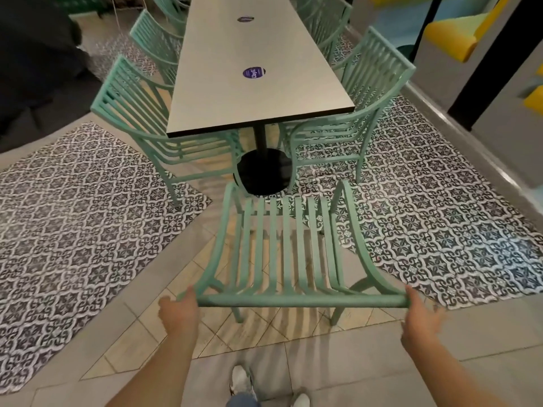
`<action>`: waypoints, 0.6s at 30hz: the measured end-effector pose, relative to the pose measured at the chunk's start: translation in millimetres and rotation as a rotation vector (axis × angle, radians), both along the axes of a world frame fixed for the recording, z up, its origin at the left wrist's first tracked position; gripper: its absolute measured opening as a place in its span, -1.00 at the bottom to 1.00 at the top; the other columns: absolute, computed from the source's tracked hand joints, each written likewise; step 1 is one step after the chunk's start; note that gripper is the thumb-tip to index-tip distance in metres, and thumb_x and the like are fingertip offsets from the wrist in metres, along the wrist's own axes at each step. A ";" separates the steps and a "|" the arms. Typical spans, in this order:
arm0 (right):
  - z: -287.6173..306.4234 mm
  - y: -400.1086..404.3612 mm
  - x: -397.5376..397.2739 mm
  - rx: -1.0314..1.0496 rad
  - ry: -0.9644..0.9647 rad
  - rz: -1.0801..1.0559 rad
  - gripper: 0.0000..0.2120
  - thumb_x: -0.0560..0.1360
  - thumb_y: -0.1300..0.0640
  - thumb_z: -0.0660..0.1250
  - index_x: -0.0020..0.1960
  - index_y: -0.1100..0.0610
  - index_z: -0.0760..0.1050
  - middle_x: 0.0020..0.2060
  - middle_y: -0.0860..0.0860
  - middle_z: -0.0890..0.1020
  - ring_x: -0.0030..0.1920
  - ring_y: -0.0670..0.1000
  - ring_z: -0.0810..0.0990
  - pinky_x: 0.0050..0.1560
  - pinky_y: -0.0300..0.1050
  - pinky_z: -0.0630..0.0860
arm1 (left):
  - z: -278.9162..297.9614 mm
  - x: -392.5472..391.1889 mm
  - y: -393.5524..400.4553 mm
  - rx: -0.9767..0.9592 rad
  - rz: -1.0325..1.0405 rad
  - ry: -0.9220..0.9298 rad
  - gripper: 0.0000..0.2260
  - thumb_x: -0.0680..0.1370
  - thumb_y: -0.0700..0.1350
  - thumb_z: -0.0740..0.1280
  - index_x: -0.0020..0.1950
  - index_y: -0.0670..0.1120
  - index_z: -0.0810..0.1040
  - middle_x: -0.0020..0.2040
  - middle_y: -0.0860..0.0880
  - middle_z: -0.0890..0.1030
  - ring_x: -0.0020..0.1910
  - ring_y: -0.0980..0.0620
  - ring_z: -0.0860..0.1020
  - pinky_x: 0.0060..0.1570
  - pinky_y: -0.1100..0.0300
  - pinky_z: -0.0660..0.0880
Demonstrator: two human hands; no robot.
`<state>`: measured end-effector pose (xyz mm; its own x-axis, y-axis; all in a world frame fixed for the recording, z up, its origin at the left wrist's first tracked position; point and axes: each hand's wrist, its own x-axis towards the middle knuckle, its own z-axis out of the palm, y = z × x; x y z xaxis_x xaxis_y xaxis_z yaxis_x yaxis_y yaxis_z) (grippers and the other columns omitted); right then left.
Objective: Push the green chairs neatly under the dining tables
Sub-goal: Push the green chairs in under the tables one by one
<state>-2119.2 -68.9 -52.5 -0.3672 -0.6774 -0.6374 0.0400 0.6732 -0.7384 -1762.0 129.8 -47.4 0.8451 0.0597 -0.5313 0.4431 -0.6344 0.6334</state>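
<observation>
Both hands grip the chair (pixel 289 251) top rail, left hand (pixel 178 311) and right hand (pixel 420 314) at its ends; the worktop (pixel 258 92) end lies straight ahead, far side.

Patterned black-and-white tiles (pixel 97 218) are laid beside plain beige floor tiles (pixel 258 342); yellow seating (pixel 449 39) is seen top right.

Just one head cam, wide-angle, looking forward and down from standing height: chair (pixel 289 254) close below, table (pixel 252 71) stretching away ahead.
</observation>
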 end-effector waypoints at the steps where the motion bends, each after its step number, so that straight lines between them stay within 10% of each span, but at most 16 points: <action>1: -3.2 -6.6 1.4 0.095 -0.179 -0.004 -0.53 0.49 -0.04 0.38 0.33 0.07 0.36 0.31 0.09 0.45 0.22 0.10 0.47 0.28 0.13 0.39 | -0.7 1.9 -2.4 -0.152 0.128 0.163 -0.45 0.53 0.04 0.38 0.41 -0.18 0.32 0.30 -0.29 0.44 0.09 -0.30 0.51 0.04 -0.15 0.53; 4: -10.1 -24.4 9.8 0.194 -0.360 -0.078 -0.94 0.52 0.20 0.30 -0.02 0.17 0.46 0.07 0.13 0.52 -0.11 0.00 0.51 0.07 -0.03 0.50 | 1.7 2.1 -8.6 -0.447 0.309 0.407 -0.59 0.55 -0.12 0.37 0.35 -0.21 0.39 0.19 -0.30 0.50 -0.09 -0.26 0.59 -0.20 -0.13 0.63; 18: -0.9 -80.4 72.6 0.226 -0.475 -0.209 -0.94 0.49 0.33 0.27 -0.10 0.23 0.40 -0.16 0.06 0.49 -0.19 -0.04 0.51 -0.13 -0.19 0.53 | 11.6 42.4 -46.8 -0.548 0.444 0.430 -0.58 0.57 -0.24 0.30 0.41 -0.24 0.31 0.26 -0.32 0.42 0.21 -0.33 0.50 0.05 -0.10 0.54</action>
